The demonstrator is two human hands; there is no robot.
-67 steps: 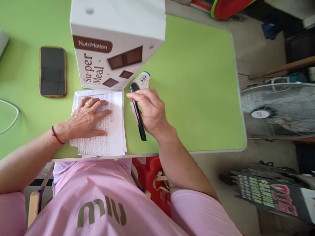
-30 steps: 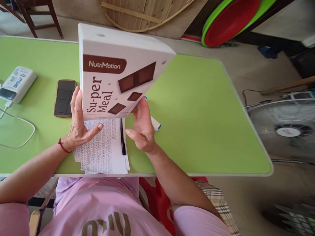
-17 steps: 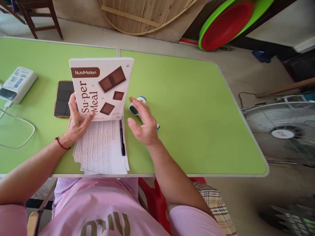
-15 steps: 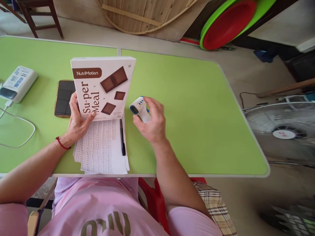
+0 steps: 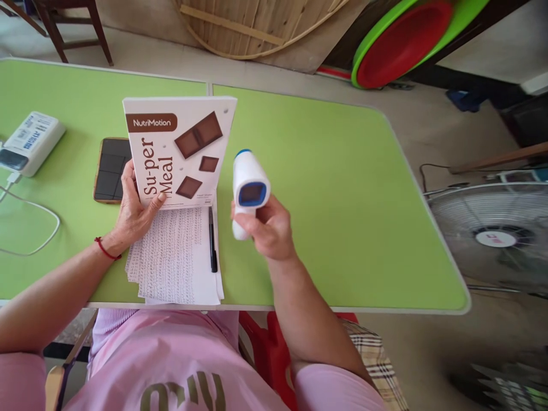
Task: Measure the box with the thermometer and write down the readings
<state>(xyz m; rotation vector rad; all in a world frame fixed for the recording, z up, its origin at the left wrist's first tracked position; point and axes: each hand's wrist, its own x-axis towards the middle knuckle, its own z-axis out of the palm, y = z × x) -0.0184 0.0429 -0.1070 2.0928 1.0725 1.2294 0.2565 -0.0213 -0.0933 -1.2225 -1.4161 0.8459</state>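
Observation:
My left hand (image 5: 139,200) grips the lower left corner of a white box (image 5: 192,160) printed "NutriMotion Su-per Meal" with brown chocolate pieces, its front tilted up toward me. In my right hand (image 5: 274,228) is a white and blue infrared thermometer (image 5: 252,180), held by its handle above the table with its small screen facing me. Below the box lie sheets of handwritten paper (image 5: 171,262), partly covered by it. A black pen (image 5: 212,240) rests on their right side. Part of a dark phone (image 5: 112,171) shows behind my left hand.
On the left of the green table (image 5: 351,228) sits a white power bank (image 5: 32,142) with a white cable (image 5: 51,211) plugged in. A fan (image 5: 492,237) stands past the right edge. Beyond the far edge are a wooden chair (image 5: 77,43) and a red basin (image 5: 405,45).
My right hand has closed around the thermometer's handle and lifted it off the table, turning its screen toward me. The box in my left hand has barely moved.

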